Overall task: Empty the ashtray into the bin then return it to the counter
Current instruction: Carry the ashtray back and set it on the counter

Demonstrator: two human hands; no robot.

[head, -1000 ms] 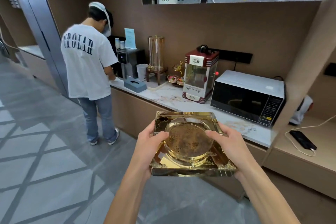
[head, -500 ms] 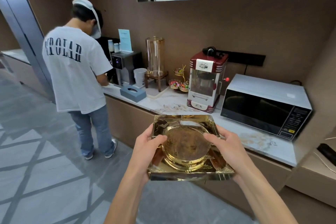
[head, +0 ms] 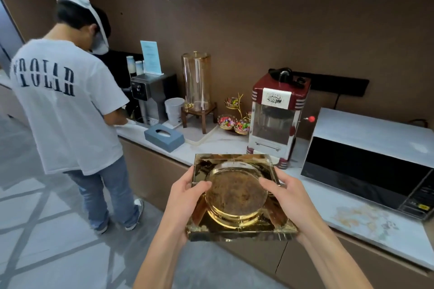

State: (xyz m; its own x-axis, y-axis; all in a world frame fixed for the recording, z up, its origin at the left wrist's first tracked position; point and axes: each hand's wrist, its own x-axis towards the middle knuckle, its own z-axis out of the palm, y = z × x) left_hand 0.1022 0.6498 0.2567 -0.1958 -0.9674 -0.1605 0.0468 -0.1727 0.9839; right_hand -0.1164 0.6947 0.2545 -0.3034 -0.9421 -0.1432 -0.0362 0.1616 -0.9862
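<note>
A square gold glass ashtray (head: 237, 197) with a round, brown-stained bowl is held level in front of me, just short of the counter's front edge. My left hand (head: 185, 202) grips its left side with the thumb on the rim. My right hand (head: 288, 197) grips its right side the same way. The bowl looks bare of loose ash. The white marble counter (head: 352, 213) runs from left to right behind the ashtray. No bin shows in view.
A person in a white T-shirt (head: 63, 105) stands at the counter's left end. On the counter stand a microwave (head: 371, 166), a red popcorn machine (head: 277, 117), candy bowls (head: 234, 122), a blue tissue box (head: 164, 137), a drink dispenser (head: 196, 82) and a coffee machine (head: 150, 94). Grey tiled floor (head: 47, 230) lies left.
I have come closer to the counter with the ashtray still held in both hands. The counter items now look larger and the view has shifted left along it.
</note>
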